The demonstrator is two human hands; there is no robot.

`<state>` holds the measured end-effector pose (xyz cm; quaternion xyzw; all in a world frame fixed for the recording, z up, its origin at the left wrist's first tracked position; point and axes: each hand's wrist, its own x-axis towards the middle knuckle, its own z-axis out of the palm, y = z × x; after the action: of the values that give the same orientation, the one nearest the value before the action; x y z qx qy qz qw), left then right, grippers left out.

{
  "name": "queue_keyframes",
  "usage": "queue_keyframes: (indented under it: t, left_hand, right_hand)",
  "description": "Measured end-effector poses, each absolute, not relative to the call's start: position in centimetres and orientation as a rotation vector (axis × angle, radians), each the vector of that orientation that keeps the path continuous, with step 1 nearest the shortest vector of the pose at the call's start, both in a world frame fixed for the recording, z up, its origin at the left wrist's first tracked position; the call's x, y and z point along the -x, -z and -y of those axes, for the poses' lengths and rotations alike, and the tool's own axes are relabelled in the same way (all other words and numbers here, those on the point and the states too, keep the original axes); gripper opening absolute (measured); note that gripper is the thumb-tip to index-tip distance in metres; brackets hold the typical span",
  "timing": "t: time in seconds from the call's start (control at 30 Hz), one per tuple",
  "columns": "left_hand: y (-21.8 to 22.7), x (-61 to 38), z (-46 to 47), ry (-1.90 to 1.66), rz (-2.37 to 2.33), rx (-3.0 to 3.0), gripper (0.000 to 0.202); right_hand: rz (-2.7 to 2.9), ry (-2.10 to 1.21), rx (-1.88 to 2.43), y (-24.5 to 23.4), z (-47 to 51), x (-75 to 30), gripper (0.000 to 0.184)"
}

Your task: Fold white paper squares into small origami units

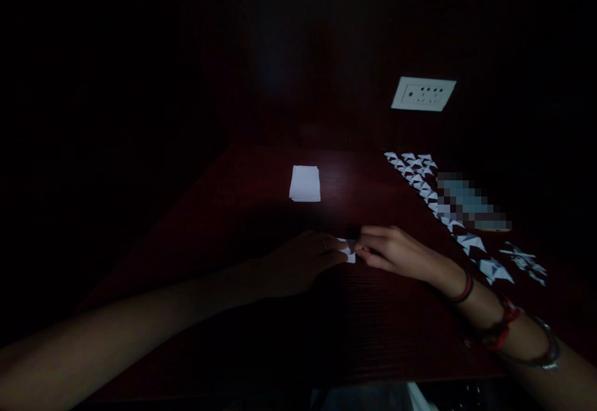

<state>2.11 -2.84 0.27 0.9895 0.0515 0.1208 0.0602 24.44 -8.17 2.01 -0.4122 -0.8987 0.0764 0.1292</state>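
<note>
A small piece of white paper [350, 258] lies on the dark red table in front of me, partly hidden by my fingers. My left hand [313, 258], with a ring on one finger, reaches in from the left and holds the paper with its fingertips. From the right, my right hand [385, 250] pinches the paper's right edge, its fingers bent together. Beyond both hands rests a stack of white paper sheets [305, 183]. Folded white paper pieces [422, 186] stand in rows along the table's right side.
Beside the folded pieces lies a blurred-out flat object [473, 203]. Thin white paper scraps [525, 262] are heaped at the right. A white wall socket [423, 94] sits above the table [224, 212]. The surroundings are very dark.
</note>
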Motion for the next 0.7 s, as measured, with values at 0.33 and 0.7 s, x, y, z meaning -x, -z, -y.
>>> queue_keyframes:
  t: [0.33,0.7]
  left_hand:
    - [0.00,-2.16,2.72,-0.334,-0.160,-2.972,0.049]
    - [0.06,-2.08,2.80,-0.343,-0.188,-2.990,0.052]
  right_hand:
    - [2.404,-0.343,1.318,-1.14,7.55,-24.38,0.005]
    - [2.355,-0.331,1.390,-1.09,7.32,-24.15,0.004]
